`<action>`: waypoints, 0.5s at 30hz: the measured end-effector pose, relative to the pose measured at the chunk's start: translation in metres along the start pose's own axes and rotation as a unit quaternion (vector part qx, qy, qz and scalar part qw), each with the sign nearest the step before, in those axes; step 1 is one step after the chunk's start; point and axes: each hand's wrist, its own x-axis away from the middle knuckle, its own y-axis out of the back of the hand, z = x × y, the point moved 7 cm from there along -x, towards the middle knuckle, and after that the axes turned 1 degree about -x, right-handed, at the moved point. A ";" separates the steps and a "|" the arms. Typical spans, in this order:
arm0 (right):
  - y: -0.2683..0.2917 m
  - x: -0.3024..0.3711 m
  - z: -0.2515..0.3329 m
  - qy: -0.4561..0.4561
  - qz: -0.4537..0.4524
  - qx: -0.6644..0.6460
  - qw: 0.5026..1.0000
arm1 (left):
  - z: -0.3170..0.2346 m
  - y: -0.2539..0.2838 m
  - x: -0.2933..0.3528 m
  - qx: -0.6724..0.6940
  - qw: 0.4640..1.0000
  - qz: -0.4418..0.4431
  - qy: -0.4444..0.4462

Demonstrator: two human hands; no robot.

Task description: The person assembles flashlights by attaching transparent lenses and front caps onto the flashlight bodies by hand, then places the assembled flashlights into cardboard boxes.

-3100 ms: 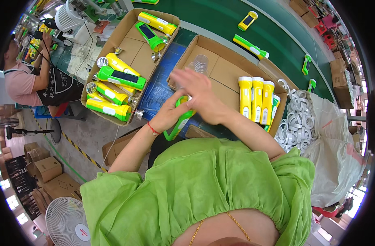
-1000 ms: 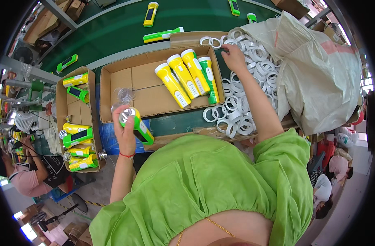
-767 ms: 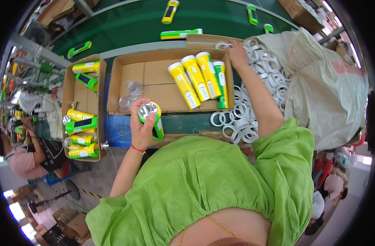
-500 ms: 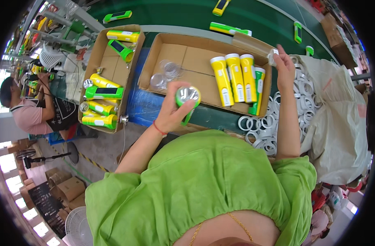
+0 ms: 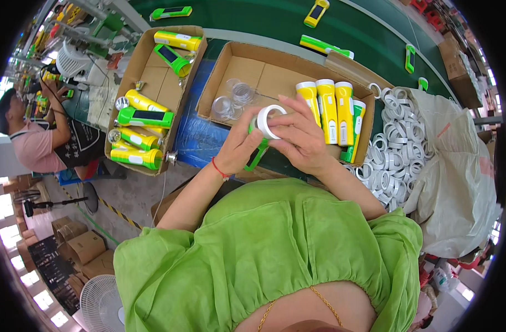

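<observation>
In the head view, the right hand (image 5: 301,133) has left the ring pile (image 5: 398,149); its grip pinches a ring (image 5: 263,120) at the torch (image 5: 257,155), which the left hand (image 5: 235,148) clasps before the box (image 5: 253,69). Fitting seems begun; seating can't be told.

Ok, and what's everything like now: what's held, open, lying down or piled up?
Left hand: closed around a flashlight
Right hand: gripping a white ring
White ring: at the flashlight's end; can't tell if seated
Left cardboard box: open, flashlights lying inside
Right cardboard box: open
Four white-ended flashlights: lying side by side
Clear discs: loosely piled in right box
Loose white rings: heaped
Sack: slumped, creased
Fan: can't tell if spinning
</observation>
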 end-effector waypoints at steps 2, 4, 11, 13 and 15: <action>-0.005 0.000 0.004 0.015 0.033 -0.002 0.999 | 0.002 0.000 0.005 -0.014 0.999 0.026 -0.016; -0.013 0.003 0.006 0.027 0.061 0.005 0.998 | 0.003 0.000 0.003 -0.030 0.999 0.019 0.001; -0.031 0.003 0.001 -0.097 0.029 -0.045 0.994 | 0.053 0.011 -0.006 0.045 0.989 -0.102 0.100; -0.034 0.007 -0.014 -0.178 0.068 -0.049 0.981 | 0.058 0.009 -0.008 0.126 0.973 -0.097 0.166; -0.037 0.009 -0.018 -0.171 0.104 -0.067 0.978 | 0.064 0.016 -0.010 0.023 0.981 -0.097 0.165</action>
